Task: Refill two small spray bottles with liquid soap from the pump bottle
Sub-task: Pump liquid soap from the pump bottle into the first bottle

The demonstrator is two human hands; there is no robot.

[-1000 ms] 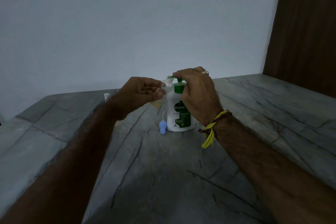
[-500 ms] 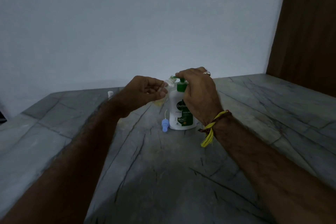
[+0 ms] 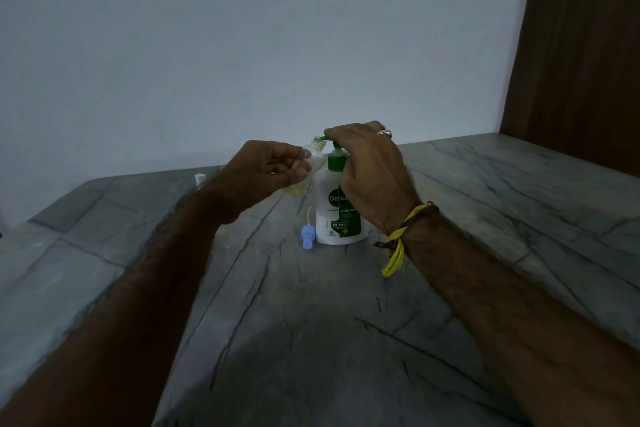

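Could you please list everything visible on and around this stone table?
pump bottle: one, white with green pump, table centre.
small spray bottle: one, clear, yellowish liquid inside, held at the pump spout.
spray cap: one, blue with white tube, lying left of the pump bottle.
white item: one, far left, unclear.
table: one, grey stone.
left hand: grips the spray bottle.
right hand: on the pump head; ring, yellow thread wristband.

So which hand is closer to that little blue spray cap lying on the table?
Left. The left hand hovers above the blue spray cap, slightly to its left; the right hand is beyond the pump bottle.
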